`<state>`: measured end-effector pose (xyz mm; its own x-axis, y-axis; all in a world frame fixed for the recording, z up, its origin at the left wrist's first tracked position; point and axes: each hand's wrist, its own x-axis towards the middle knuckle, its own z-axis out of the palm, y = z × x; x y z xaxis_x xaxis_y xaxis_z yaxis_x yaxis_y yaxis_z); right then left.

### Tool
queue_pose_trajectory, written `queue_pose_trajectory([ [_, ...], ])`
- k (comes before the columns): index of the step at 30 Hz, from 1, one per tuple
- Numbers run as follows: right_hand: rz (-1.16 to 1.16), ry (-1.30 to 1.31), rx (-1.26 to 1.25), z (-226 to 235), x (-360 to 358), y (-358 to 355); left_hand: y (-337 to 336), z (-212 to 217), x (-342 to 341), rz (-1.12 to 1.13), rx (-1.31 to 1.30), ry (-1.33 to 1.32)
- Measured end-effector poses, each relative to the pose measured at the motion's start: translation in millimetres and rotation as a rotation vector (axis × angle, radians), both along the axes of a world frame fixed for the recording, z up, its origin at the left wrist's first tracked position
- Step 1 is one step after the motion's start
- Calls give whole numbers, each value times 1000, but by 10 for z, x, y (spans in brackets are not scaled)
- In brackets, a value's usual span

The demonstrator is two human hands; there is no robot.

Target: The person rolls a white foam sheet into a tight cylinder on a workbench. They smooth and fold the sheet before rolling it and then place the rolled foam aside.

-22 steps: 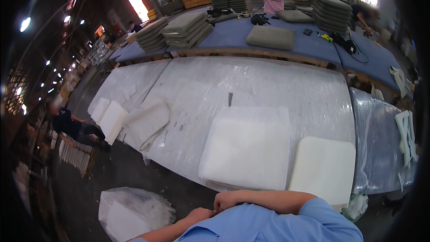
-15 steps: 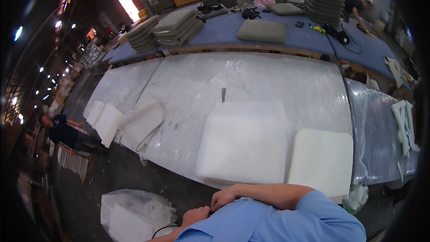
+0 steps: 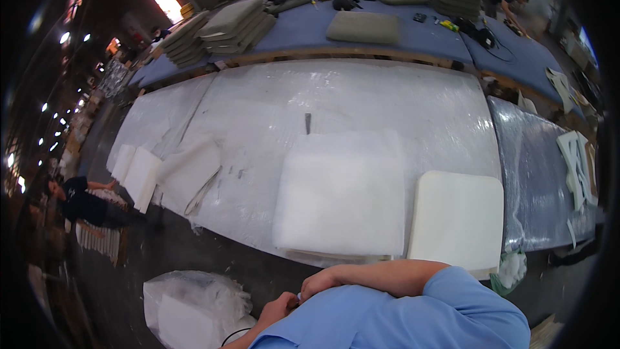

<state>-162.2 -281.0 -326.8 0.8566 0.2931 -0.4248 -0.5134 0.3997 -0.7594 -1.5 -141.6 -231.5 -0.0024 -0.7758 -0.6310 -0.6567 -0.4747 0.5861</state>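
My left hand [image 3: 278, 308] and my right hand [image 3: 320, 282] meet close to my body at the lower edge, against my light blue shirt [image 3: 387, 317]. The fingers of both are curled together around something small and dark, mostly hidden. A thin black cable [image 3: 236, 334] curves out beside my left wrist. Beyond my hands, a stack of white padding sheets [image 3: 341, 197] lies on the plastic-wrapped table [image 3: 258, 100]. To its right is a cream foam cushion pad [image 3: 457, 220] with rounded corners. Neither hand touches these.
A clear plastic bag [image 3: 194, 307] with white pieces sits on the floor at lower left. Folded pale fabric [image 3: 188, 169] and white foam blocks [image 3: 137, 174] lie at the table's left. Behind, a blue table [image 3: 290, 39] bears grey cushions [image 3: 363, 27]. A person [image 3: 84, 200] stands at left.
The view has tilted slightly, so the tables sit higher and further left in the picture. My hands remain together at my body, with only a small shift.
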Motion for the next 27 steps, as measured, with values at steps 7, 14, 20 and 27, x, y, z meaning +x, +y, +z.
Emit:
queue_pose_trajectory([
  [7,0,-1,-18,75,127,-86,-242,-57,161,-405,-22,-392],
  [14,21,-84,-187,-70,264,-199,-499,-146,600,-48,442,222],
  [20,-484,29,-393,-388,55,-771,-789,-326,960,-202,616,301],
  [27,-1174,436,-244,-915,-1203,-1993,-1506,-803,1438,-302,541,352],
])
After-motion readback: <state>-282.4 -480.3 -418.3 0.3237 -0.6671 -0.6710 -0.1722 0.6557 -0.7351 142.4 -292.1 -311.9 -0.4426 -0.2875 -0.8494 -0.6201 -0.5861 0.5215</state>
